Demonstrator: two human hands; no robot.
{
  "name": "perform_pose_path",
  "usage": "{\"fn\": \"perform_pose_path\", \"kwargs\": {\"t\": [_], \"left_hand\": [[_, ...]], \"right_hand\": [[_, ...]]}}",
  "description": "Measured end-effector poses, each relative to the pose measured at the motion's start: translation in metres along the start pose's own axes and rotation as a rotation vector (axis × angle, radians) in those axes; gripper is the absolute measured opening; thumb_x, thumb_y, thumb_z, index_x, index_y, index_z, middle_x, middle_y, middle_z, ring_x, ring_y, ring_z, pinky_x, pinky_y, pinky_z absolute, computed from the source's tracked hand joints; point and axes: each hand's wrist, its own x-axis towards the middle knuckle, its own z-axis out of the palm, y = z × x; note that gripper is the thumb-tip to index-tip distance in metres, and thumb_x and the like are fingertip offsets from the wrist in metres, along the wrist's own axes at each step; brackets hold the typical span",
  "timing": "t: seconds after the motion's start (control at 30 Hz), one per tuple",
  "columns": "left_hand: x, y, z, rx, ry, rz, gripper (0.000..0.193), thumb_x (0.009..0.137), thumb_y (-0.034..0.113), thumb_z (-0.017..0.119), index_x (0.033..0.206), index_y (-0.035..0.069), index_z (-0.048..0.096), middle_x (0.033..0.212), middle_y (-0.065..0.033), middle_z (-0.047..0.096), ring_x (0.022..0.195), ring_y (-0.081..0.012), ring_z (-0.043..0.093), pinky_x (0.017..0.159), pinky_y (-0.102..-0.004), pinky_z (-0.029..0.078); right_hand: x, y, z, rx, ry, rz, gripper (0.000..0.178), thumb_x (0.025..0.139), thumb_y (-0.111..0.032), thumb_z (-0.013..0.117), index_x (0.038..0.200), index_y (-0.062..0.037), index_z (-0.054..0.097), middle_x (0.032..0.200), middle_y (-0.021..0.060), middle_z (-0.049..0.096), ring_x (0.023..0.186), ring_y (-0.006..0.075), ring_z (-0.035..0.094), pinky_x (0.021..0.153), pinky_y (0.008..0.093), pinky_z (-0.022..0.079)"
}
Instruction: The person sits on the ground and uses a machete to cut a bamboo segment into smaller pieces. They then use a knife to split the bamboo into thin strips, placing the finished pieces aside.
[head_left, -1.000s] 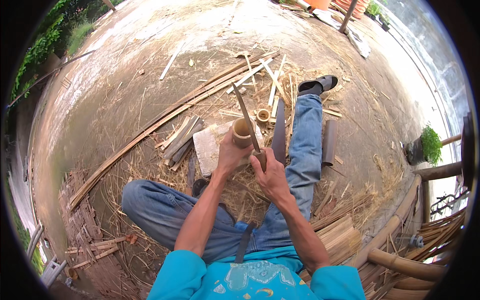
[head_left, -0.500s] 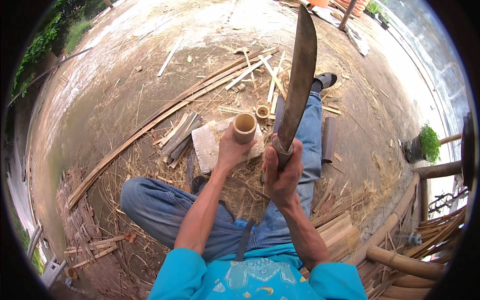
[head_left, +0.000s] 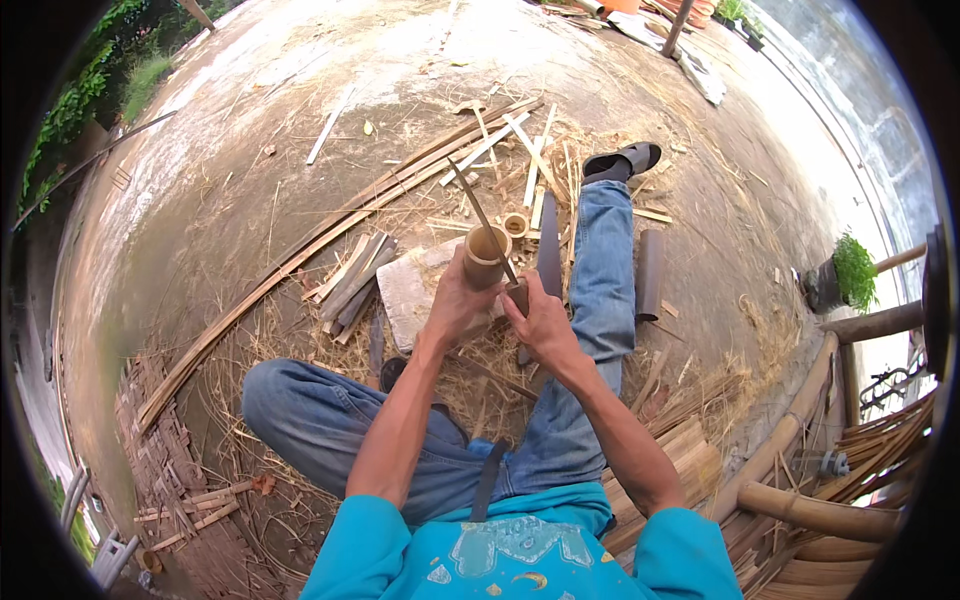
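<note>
The left hand (head_left: 460, 306) is holding the cup (head_left: 482, 270) over the block (head_left: 402, 300); the right hand (head_left: 545, 322) is gripping the knife (head_left: 517, 295), whose blade (head_left: 475, 200) is crossing the cup, contact unclear.

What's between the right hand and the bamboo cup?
In the head view, the knife: handle in the right hand, blade in front of the bamboo cup; whether they touch is unclear.

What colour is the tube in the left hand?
The tube is yellowish tan, best seen in the head view.
</note>
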Motion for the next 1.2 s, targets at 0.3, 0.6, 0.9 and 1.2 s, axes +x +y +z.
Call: {"fn": "perform_pose_path", "kwargs": {"t": [0.3,0.6,0.9,1.2], "left_hand": [[0.009,-0.012,-0.006,0.078,-0.088,0.075,0.074,0.079,0.003,0.086,0.142,0.005,0.049,0.131,-0.0122,0.063,0.121,-0.0228,0.063,0.104,-0.0380,0.051],[-0.003,-0.006,-0.002,0.041,-0.002,-0.027,0.083,0.077,0.015,0.091,0.147,0.009,0.047,0.128,-0.0089,0.066,0.120,-0.0220,0.063,0.103,-0.0390,0.052],[-0.014,-0.005,0.032,0.264,0.198,0.108,0.081,0.075,0.018,0.091,0.138,0.003,0.042,0.119,-0.0188,0.069,0.111,-0.0326,0.070,0.091,-0.0436,0.056],[-0.007,0.019,-0.001,0.392,-0.212,-0.051,0.085,0.073,0.024,0.094,0.144,0.007,0.051,0.135,-0.0099,0.064,0.122,-0.0224,0.063,0.106,-0.0383,0.052]], "right_hand": [[0.003,0.007,-0.016,-0.174,0.019,-0.082,0.035,0.100,-0.025,0.067,0.117,-0.0026,0.046,0.086,0.0272,0.068,0.083,0.0502,0.067,0.067,0.0542,0.051],[0.015,-0.017,-0.097,0.900,-0.711,0.549,0.041,0.106,-0.044,0.057,0.121,-0.0060,0.055,0.087,0.0125,0.070,0.051,0.0168,0.055,0.047,0.0298,0.047],[0.003,-0.016,-0.013,0.577,0.128,0.286,0.044,0.092,-0.039,0.078,0.103,-0.0001,0.059,0.080,0.0053,0.065,0.053,0.0119,0.060,0.048,0.0284,0.050],[0.036,0.003,-0.035,0.672,0.020,0.220,0.036,0.094,-0.030,0.074,0.109,0.0001,0.060,0.085,0.0089,0.068,0.064,0.0142,0.066,0.057,0.0299,0.053]]}}
